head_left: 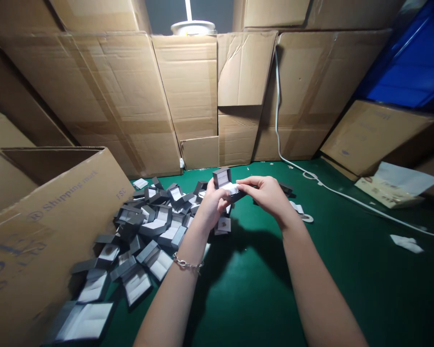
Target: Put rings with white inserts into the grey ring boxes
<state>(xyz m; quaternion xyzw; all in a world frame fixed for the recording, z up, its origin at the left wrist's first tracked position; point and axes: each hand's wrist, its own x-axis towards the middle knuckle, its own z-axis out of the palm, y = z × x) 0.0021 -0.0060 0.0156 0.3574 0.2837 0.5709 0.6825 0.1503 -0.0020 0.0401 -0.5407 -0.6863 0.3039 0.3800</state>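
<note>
A small dark grey jewelry box (222,177) with a white lining is held up over the green table, its lid raised. My left hand (214,205) is closed around the box from the left, thumb at its front. From the right, my right hand (265,193) pinches with thumb and index finger at the white insert (233,188) in the box. The fingers partly cover the insert, so its exact shape is hard to make out. Below and left of my left hand lies a heap of similar jewelry boxes (155,224), many with lids up and white linings showing.
A large open carton (58,212) stands at the left. Stacked cardboard boxes (123,96) wall off the back. A white cable (347,193) runs across the green table (332,260) on the right, near paper scraps (406,243) and a packet (386,190). A blue bin (408,62) sits upper right.
</note>
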